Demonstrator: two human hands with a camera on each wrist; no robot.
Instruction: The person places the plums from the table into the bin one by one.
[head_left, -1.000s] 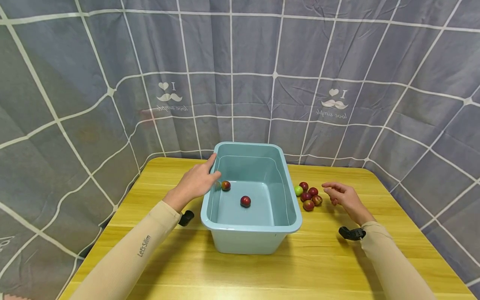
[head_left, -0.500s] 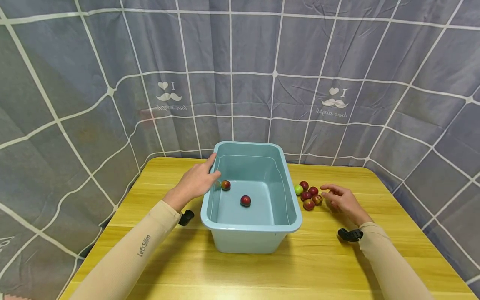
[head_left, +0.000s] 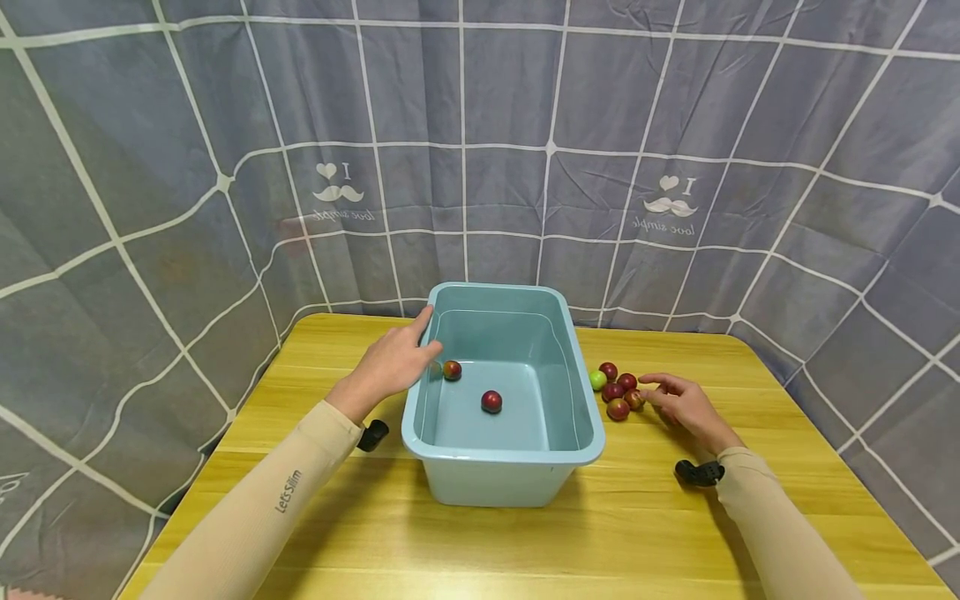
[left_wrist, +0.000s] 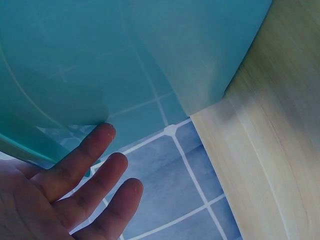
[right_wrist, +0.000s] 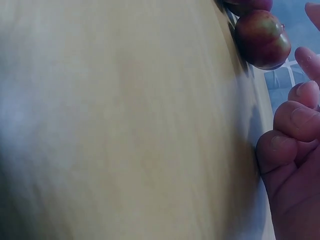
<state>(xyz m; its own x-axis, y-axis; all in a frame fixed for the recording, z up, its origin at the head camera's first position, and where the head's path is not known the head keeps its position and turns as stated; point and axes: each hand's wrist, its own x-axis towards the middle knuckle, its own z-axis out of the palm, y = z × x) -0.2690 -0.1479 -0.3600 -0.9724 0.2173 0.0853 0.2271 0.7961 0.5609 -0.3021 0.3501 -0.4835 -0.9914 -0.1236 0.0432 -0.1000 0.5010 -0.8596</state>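
My left hand (head_left: 393,362) rests on the left rim of a light blue plastic tub (head_left: 502,485). Its index finger lies along the rim and the thumb reaches over the inner side. In the left wrist view, straight fingers (left_wrist: 82,165) hang outside the wall. Two plums, one near the left wall (head_left: 452,370) and a red one (head_left: 491,402), lie in the tub. Right of it, my right hand (head_left: 684,407) is beside a cluster of plums, index finger and thumb reaching toward a reddish plum (right_wrist: 263,40), the other fingers bent. Nothing shows inside that hand.
The cluster also holds several dark red plums (head_left: 612,392) and a green fruit (head_left: 597,381), close to the tub's right wall. All stands on a yellow wooden table (head_left: 360,533). A grey checked curtain (head_left: 495,192) closes off the back and sides.
My right hand has moved slightly left, bringing its fingertips right up to the nearest plum. The left hand, the tub and the plums inside it stay in place.
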